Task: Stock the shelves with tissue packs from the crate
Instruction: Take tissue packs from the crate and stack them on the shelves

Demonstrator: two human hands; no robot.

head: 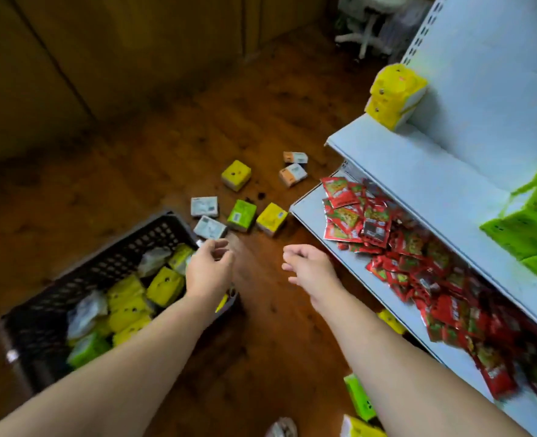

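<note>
From the head camera, both my hands reach out over the wooden floor (141,190). My left hand (209,269) hangs above the far right corner of the black crate (109,257), fingers loosely curled and gripping nothing I can make out. My right hand (308,266) hangs over bare floor between the crate and the shelves, fingers also loosely curled, holding nothing.

The crate sits on the floor at near left, with yellow, green and white tissue packs (165,285) jumbled inside. More packs lie scattered on the floor beyond my hands: two white ones (204,206) just past the crate's far corner, a green one (242,215) and a yellow one (272,218) beside them, another yellow one (236,175) farther off, and two orange-and-white ones (292,175) farthest.

On the right stand the white shelves. The upper shelf (418,171) carries a stack of yellow packs (393,93) at its far end and green packs (526,222) nearer on the right. The lower shelf (311,222) holds a heap of red sachets (387,234)
</note>
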